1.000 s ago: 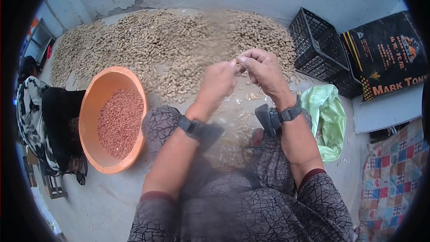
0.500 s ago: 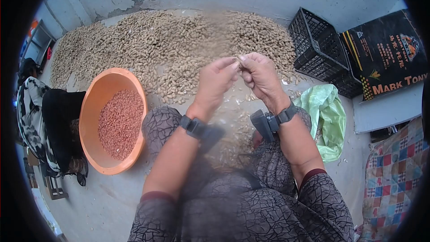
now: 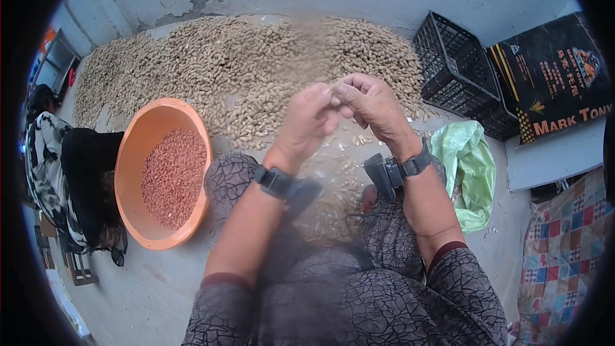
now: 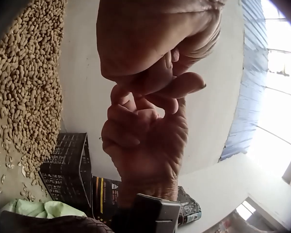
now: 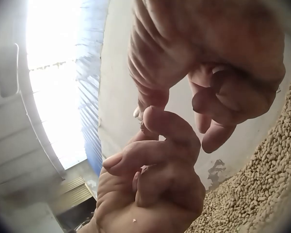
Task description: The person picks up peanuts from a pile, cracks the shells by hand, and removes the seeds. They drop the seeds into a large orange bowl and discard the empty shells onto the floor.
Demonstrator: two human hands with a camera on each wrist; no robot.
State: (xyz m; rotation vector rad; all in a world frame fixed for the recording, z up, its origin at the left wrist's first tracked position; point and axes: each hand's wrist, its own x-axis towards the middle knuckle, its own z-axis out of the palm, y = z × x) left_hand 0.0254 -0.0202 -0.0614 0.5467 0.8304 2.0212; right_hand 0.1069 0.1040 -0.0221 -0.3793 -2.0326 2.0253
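Both hands meet fingertip to fingertip over the floor in front of the knees. My left hand (image 3: 306,120) and my right hand (image 3: 373,107) pinch a small peanut (image 3: 335,99) between thumbs and forefingers. Seen from the right wrist, a sliver of the peanut (image 5: 143,127) shows where the fingertips come together; the fingers hide most of it. In the left wrist view the curled fingers cover it. Beyond the hands spreads a large heap of unshelled peanuts (image 3: 224,57). An orange basin (image 3: 126,186) of shelled red peanuts (image 3: 172,179) stands beside the left knee.
Black plastic crates (image 3: 451,67) stand at the back right, beside a black printed sack (image 3: 551,77). A light green bag (image 3: 477,179) lies by the right knee. Loose shells (image 3: 330,208) litter the floor between the legs. At the far left sits another person (image 3: 48,160).
The hands stay together at nearly the same spot while the fingers shift on the peanut. The right wrist has turned slightly back and forth. Basin and heap are unchanged.
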